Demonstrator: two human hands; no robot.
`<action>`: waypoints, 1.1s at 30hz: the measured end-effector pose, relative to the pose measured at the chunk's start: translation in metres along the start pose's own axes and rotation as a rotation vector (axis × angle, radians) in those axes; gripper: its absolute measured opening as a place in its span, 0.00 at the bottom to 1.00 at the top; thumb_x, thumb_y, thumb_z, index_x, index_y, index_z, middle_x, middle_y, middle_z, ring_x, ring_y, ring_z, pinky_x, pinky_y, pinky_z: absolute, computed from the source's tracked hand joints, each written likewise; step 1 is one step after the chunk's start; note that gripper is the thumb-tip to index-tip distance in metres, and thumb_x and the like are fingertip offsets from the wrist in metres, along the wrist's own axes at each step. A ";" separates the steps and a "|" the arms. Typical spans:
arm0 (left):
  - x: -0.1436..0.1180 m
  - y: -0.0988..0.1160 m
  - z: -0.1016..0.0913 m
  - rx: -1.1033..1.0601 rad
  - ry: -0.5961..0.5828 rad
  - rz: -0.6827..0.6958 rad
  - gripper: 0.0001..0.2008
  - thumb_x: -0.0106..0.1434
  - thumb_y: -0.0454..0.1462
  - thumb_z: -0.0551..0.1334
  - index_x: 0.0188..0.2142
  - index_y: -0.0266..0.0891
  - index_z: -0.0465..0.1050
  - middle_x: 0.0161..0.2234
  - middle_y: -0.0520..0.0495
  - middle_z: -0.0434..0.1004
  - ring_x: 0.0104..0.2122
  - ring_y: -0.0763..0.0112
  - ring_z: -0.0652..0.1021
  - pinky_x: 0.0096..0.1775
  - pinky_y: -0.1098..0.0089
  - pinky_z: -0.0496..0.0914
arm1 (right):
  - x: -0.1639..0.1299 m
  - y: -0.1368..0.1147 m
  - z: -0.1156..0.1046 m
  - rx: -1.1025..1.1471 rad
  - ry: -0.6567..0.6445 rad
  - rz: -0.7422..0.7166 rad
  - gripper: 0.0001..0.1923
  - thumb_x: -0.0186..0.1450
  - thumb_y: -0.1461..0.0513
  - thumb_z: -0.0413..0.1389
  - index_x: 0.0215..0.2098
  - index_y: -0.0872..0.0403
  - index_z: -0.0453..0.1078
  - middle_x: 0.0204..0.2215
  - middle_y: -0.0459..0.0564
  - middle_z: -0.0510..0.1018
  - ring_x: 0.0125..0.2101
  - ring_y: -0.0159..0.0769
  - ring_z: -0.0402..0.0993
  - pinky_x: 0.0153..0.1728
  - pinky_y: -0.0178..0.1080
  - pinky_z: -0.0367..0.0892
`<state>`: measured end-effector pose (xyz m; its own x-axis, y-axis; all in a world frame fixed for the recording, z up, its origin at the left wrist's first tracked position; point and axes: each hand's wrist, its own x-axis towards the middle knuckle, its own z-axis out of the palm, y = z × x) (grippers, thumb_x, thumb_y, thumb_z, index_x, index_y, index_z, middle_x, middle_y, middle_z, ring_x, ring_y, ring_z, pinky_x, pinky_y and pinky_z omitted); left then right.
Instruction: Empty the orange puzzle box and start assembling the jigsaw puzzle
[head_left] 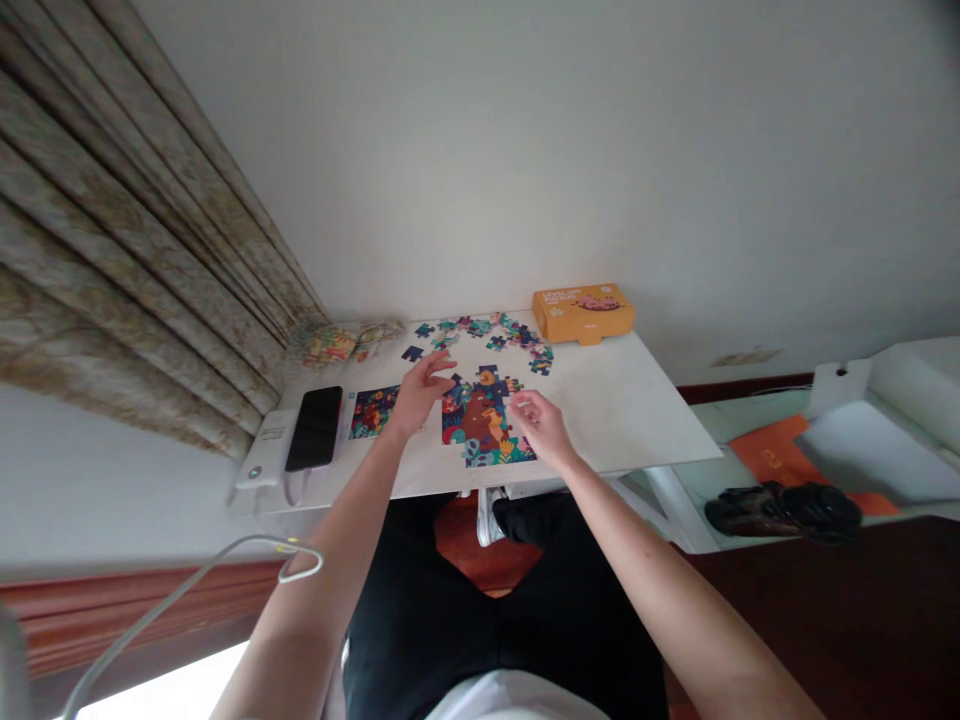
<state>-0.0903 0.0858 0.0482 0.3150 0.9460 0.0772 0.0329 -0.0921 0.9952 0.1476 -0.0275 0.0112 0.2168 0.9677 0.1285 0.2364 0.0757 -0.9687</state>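
Head view: both hands work over a partly assembled, multicoloured cardboard jigsaw puzzle (486, 425) lying flat on the white rectangular counter (622, 410). Left hand (421, 393) is spread, fingers extended over the puzzle's upper-left edge — no piece visibly pinched. Right hand (541, 425) rests at the puzzle's right edge, fingers loosely curled; whether it grips a piece cannot be told. Loose puzzle pieces (487, 335) lie in an arc behind the assembly, within reach. A small printed reference picture (373, 410) sits just left — beside a black smartphone (315, 427). An orange cardboard box (583, 312) stands at the far edge.
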 end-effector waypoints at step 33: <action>-0.089 -0.043 0.048 1.066 -0.298 0.428 0.29 0.67 0.51 0.66 0.63 0.43 0.74 0.66 0.38 0.70 0.68 0.48 0.67 0.72 0.43 0.52 | 0.140 0.026 0.072 -0.467 -0.247 -0.056 0.11 0.62 0.65 0.65 0.44 0.52 0.80 0.36 0.48 0.83 0.38 0.39 0.78 0.45 0.40 0.71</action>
<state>-0.0741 -0.0090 -0.0042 0.6964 0.6784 0.2342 0.6000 -0.7294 0.3285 0.1162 0.1276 -0.0113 -0.0245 0.9973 0.0685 0.6502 0.0680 -0.7567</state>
